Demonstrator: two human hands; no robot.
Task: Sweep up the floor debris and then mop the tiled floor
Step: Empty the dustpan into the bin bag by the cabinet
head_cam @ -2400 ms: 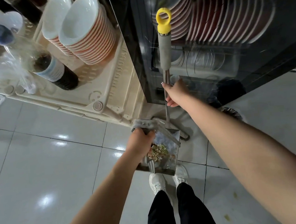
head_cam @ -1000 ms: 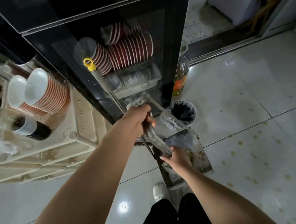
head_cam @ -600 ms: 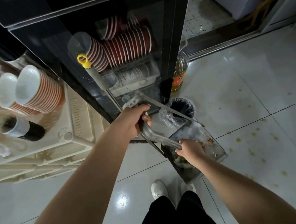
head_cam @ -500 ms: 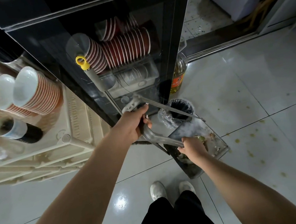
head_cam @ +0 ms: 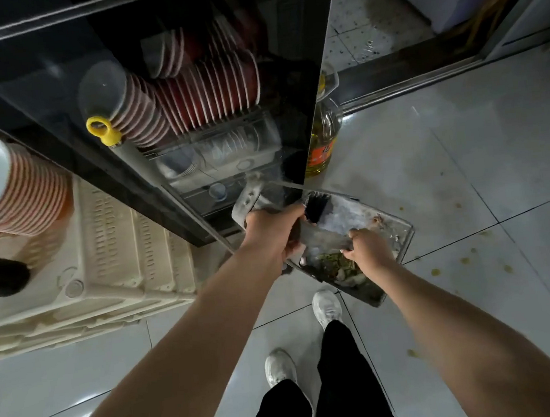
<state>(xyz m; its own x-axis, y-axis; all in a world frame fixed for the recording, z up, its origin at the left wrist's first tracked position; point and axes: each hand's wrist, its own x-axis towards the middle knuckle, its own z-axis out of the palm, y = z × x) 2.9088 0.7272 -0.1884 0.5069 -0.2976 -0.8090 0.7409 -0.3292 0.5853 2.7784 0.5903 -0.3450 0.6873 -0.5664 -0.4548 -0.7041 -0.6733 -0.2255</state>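
Observation:
A metal dustpan (head_cam: 393, 230) holding greenish food debris (head_cam: 332, 261) is lifted off the floor and tilted over a small bin with a black liner (head_cam: 317, 205). My left hand (head_cam: 274, 230) grips the dustpan's grey handle. My right hand (head_cam: 367, 247) grips the pan's near rim. A broom or mop stick with a yellow ring cap (head_cam: 101, 131) leans against the dark glass cabinet (head_cam: 49, 79). Yellow-green spots (head_cam: 465, 260) dot the tiled floor at the right.
The cabinet holds stacked red bowls (head_cam: 207, 93). A cooking-oil bottle (head_cam: 322, 135) stands beside it. Cream plastic crates (head_cam: 102, 260) with stacked bowls (head_cam: 3, 189) lie at the left. My feet in white shoes (head_cam: 326, 308) stand just behind the dustpan.
My right hand let go of the stick, which now leans on the cabinet, and took the pan's rim. Both hands have raised and swung the dustpan over the bin.

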